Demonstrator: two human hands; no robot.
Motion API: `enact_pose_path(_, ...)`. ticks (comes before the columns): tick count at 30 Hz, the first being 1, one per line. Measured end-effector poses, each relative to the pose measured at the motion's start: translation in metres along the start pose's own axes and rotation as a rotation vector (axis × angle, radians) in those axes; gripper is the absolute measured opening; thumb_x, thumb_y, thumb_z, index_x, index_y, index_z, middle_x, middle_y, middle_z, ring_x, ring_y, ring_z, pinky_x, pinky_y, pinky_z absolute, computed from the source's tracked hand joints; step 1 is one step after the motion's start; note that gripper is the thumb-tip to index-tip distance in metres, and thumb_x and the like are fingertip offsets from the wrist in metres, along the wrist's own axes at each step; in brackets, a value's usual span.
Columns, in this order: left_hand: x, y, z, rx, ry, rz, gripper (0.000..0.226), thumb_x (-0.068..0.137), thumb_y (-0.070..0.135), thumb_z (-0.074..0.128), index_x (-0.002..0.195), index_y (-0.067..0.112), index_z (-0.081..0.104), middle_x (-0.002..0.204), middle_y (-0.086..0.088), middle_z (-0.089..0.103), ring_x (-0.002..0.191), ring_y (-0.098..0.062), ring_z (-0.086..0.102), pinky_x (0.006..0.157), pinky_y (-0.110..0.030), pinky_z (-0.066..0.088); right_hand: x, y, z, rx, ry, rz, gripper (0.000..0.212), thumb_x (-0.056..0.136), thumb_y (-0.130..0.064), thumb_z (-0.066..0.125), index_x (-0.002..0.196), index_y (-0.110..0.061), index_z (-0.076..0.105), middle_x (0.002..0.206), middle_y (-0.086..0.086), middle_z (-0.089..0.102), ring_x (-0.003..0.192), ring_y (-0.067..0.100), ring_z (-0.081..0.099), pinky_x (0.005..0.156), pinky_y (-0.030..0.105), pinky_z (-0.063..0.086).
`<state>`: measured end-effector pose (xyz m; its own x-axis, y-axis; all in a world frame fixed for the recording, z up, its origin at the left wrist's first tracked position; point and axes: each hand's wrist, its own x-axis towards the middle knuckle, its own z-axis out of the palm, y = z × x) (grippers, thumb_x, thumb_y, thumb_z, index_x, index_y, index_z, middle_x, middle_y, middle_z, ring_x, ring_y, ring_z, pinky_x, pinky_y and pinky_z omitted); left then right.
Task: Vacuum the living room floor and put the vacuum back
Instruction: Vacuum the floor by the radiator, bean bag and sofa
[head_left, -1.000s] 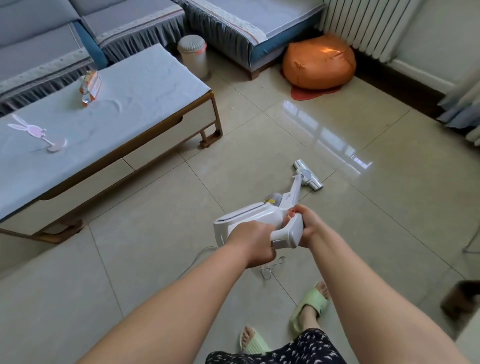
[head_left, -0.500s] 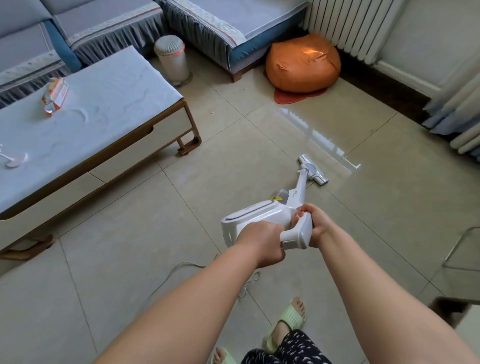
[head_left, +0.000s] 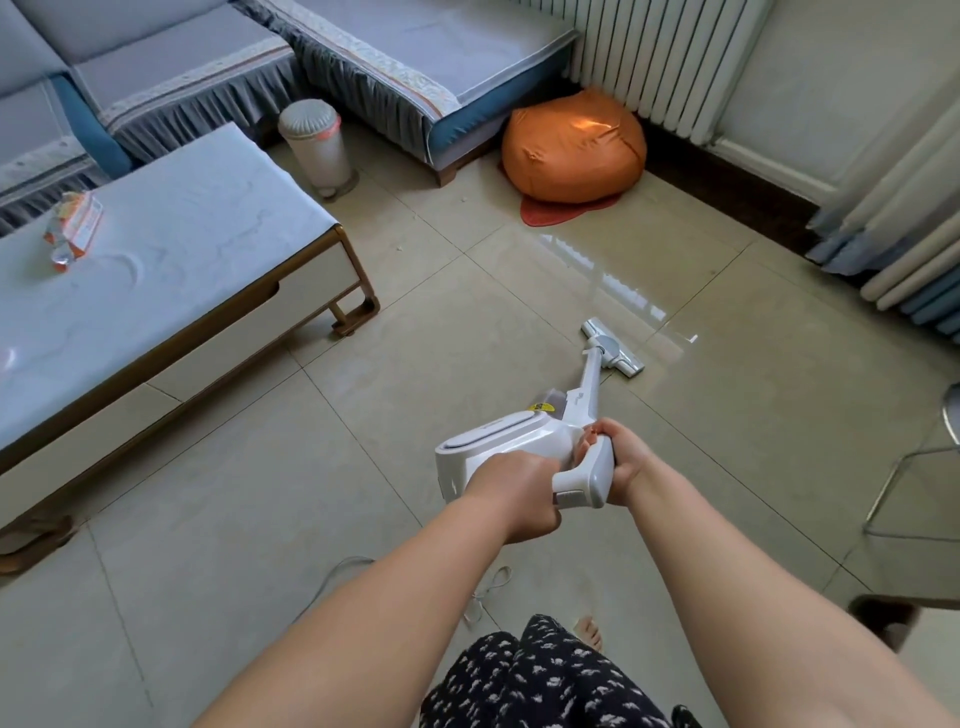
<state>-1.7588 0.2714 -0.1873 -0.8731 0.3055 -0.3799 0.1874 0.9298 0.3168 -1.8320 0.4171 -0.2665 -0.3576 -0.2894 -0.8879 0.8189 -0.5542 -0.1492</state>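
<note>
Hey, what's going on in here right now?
A person is vacuuming the tiled living room floor. Both hands are on a white stick vacuum: the left hand grips the body from behind, and the right hand is wrapped round the handle. The vacuum's floor head rests on the tiles in the open area between the coffee table and the orange beanbag. A white cord lies on the floor near the person's feet.
</note>
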Motion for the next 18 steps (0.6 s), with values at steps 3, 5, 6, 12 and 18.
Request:
enact_pose_path(3,0.011,0.0,-0.007,0.009,0.006,0.06,0.018,0.083,0.025,0.056,0.1,0.02,0.058,0.104,-0.008,0.066,0.094,-0.03,0.059,0.067,-0.029,0.036,-0.003,-0.01,0.001,0.046,-0.002,-0.023,0.016,0.068,-0.008,0.051,0.061,-0.015,0.039,0.043,-0.003,0.041,0.033,0.01,0.043,0.039,0.017,0.044)
enact_pose_path(5,0.02,0.003,-0.01,0.016,0.011,0.082,0.019,0.084,0.026,0.055,0.101,0.019,0.058,0.103,-0.008,0.066,0.094,-0.03,0.06,0.067,-0.03,0.037,-0.001,-0.018,-0.001,0.054,0.001,-0.029,0.016,0.069,-0.009,0.051,0.062,-0.016,0.038,0.043,-0.004,0.041,0.034,0.01,0.043,0.039,0.017,0.044)
enact_pose_path(6,0.026,0.004,-0.012,0.013,0.012,0.088,0.019,0.084,0.025,0.055,0.102,0.018,0.059,0.103,-0.008,0.066,0.093,-0.03,0.06,0.067,-0.03,0.038,0.0,-0.025,0.0,0.048,0.005,-0.03,0.016,0.069,-0.009,0.051,0.062,-0.016,0.039,0.043,-0.003,0.041,0.034,0.01,0.044,0.039,0.018,0.044)
enact_pose_path(12,0.074,0.018,-0.02,0.041,-0.036,0.093,0.025,0.083,0.023,0.053,0.105,0.016,0.06,0.101,-0.008,0.067,0.092,-0.031,0.06,0.073,-0.033,0.049,0.007,-0.072,-0.004,0.062,0.019,-0.016,0.016,0.072,-0.009,0.051,0.062,-0.015,0.04,0.043,-0.003,0.042,0.033,0.01,0.043,0.039,0.018,0.045)
enact_pose_path(18,0.158,0.055,-0.039,0.018,-0.051,0.089,0.027,0.081,0.023,0.053,0.106,0.019,0.061,0.099,-0.006,0.067,0.09,-0.03,0.06,0.073,-0.033,0.05,0.015,-0.164,-0.016,0.054,0.016,-0.022,0.016,0.07,-0.007,0.05,0.061,-0.015,0.04,0.043,-0.003,0.042,0.034,0.01,0.043,0.041,0.016,0.044)
